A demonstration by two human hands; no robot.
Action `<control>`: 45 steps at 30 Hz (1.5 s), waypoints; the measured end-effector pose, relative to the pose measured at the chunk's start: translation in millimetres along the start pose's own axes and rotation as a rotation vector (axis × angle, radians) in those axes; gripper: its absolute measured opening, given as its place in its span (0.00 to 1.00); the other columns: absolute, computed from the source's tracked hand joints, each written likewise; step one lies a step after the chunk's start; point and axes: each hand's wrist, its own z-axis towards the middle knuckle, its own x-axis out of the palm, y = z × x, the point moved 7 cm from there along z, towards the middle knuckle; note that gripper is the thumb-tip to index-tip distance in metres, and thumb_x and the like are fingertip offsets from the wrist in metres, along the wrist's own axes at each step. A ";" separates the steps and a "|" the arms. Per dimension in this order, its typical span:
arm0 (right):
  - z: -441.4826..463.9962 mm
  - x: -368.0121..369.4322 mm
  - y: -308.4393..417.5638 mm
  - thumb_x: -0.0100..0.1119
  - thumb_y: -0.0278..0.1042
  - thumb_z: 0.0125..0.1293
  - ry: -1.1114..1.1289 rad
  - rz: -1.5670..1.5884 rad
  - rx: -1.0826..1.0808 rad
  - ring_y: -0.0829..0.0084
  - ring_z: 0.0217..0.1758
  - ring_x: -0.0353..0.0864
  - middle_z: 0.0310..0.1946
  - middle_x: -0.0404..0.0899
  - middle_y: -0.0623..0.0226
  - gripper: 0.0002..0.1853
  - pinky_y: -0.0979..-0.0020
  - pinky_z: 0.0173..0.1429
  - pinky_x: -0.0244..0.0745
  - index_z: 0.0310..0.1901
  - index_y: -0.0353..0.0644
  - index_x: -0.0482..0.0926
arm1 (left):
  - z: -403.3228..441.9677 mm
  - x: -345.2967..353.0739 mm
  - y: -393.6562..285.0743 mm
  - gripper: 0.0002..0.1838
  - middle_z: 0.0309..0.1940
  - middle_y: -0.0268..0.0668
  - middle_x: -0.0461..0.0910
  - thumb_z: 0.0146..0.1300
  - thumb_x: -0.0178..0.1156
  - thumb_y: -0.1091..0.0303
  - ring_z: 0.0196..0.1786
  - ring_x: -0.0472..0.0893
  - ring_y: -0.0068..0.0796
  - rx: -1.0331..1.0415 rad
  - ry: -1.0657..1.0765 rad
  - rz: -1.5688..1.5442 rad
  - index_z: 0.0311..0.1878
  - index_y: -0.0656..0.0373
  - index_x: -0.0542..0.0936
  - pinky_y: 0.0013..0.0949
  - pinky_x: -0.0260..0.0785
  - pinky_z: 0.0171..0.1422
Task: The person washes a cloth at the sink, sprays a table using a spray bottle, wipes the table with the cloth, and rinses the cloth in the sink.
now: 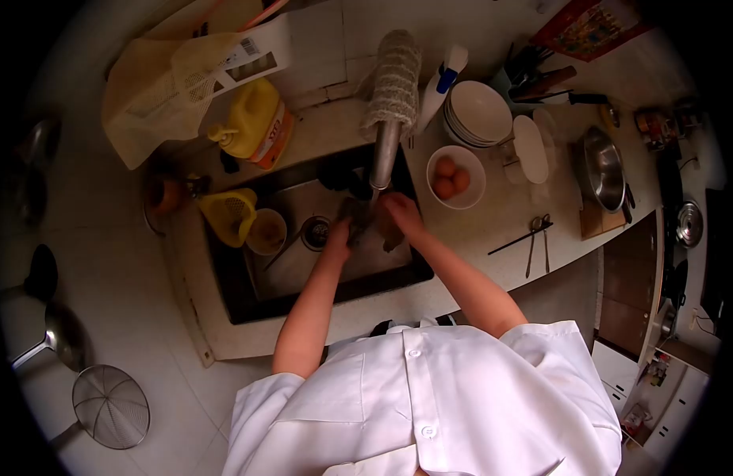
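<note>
Both hands are over the sink (303, 274), under the metal tap (385, 155). My left hand (340, 236) is closed at the edge of a dark, limp, cloth-like piece (354, 213), left of the tap's spout. Just right of the spout, my right hand (401, 214) has its fingers curled on the same dark stuff, and a brownish part (389, 236) hangs below it. Shadow hides the fingertips and the exact kind of the piece. The drain (316, 233) lies to the left of my left hand.
A bowl (266, 232) and yellow strainer (230, 217) sit at the sink's left. Behind stands a yellow jug (255, 123). To the right are a bowl of eggs (479, 178), stacked plates (481, 111), spoons (531, 250) and a steel basin (603, 170).
</note>
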 end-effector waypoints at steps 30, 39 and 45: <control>-30.0 52.0 71.0 0.51 0.40 0.53 -0.321 -0.762 -0.298 0.49 0.32 0.74 0.28 0.74 0.51 0.09 0.54 0.32 0.70 0.31 0.44 0.73 | -7.1 36.1 34.0 0.27 0.44 0.35 0.72 0.58 0.44 0.41 0.41 0.73 0.31 -0.310 -0.055 -0.095 0.50 0.53 0.70 0.36 0.65 0.41; 30.4 12.8 -29.1 0.45 0.37 0.58 -0.285 -0.557 -0.333 0.58 0.42 0.76 0.36 0.76 0.50 0.16 0.64 0.42 0.68 0.43 0.36 0.72 | 41.4 11.6 22.7 0.22 0.34 0.32 0.75 0.55 0.55 0.51 0.27 0.73 0.27 0.698 -0.014 0.595 0.49 0.55 0.71 0.34 0.63 0.28; 18.8 -10.6 37.4 0.45 0.43 0.60 -0.148 -0.437 -0.168 0.66 0.49 0.71 0.44 0.72 0.60 0.20 0.68 0.52 0.62 0.51 0.42 0.68 | 21.3 7.1 26.1 0.25 0.44 0.36 0.73 0.54 0.58 0.55 0.42 0.73 0.28 0.050 0.034 0.092 0.54 0.54 0.68 0.35 0.64 0.40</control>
